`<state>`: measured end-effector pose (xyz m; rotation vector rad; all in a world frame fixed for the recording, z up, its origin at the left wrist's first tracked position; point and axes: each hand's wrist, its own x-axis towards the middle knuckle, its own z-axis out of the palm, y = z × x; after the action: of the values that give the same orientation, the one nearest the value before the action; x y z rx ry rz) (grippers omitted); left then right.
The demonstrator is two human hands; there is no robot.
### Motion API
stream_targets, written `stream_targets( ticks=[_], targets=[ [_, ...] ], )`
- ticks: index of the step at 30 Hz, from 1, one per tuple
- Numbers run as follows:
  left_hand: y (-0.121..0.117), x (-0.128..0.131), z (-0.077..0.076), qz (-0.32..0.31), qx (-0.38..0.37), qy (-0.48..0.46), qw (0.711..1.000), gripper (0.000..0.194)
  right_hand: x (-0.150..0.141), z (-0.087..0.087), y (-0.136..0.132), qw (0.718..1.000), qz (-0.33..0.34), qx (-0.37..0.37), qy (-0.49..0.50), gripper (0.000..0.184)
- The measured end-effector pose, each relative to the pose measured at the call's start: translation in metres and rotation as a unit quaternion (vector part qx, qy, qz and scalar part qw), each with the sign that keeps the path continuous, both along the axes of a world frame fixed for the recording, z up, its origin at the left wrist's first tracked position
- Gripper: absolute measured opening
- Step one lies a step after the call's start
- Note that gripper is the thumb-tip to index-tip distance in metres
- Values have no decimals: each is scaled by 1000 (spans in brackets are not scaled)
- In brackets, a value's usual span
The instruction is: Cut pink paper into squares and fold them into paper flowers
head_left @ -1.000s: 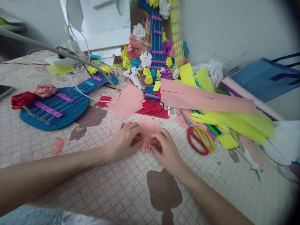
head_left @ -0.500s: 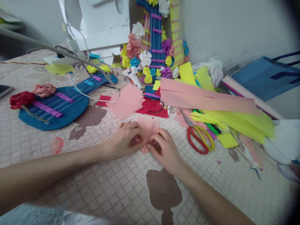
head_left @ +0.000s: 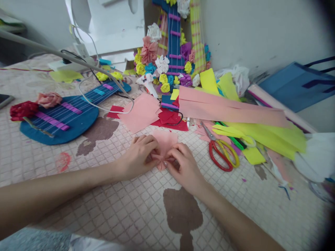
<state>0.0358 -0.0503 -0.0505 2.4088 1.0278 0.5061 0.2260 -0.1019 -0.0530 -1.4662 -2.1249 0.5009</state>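
Between my two hands is a pink paper sheet, gathered into small folds along its near part. My left hand pinches it from the left, fingers curled. From the right, my right hand pinches the same paper with thumb and fingers, close to the left fingertips. The far part of the sheet lies spread beyond the fingers. Just beyond it are a stack of pink paper squares and red paper pieces. Scissors with red and yellow handles lie right of my right hand.
A blue paper guitar with paper roses lies at left. Behind stand a white glue gun and decorated guitars. Pink strips and yellow paper spread at right. A white cable loops over the table.
My fingers have shifted very slightly on the pink paper, and its far part looks a little wider spread at the left. Both hands stay in nearly the same place.
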Motion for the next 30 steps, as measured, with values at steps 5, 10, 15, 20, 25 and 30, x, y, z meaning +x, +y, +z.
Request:
stream_targets(
  ticks=[5,10,15,20,25,30],
  targets=[
    [0,0,0,-2,3,-3,1000,9,0,2,-1,1000,2,1,-13,5],
    [0,-1,-1,-2,1,-1,1000,12,-2,3,-2,1000,7,1,-23,13],
    [0,-1,-1,2,5,-1,1000,11,1,7,-3,999,24,-23,-25,33],
    [-1,0,0,0,1,6,1000,12,3,11,-3,998,37,-43,-25,34],
    [-1,-1,1,1,8,4,1000,10,-6,10,-4,999,-8,-21,-32,12],
    [0,1,2,5,3,0,1000,13,-12,5,-5,998,-33,0,-54,14]
  ],
)
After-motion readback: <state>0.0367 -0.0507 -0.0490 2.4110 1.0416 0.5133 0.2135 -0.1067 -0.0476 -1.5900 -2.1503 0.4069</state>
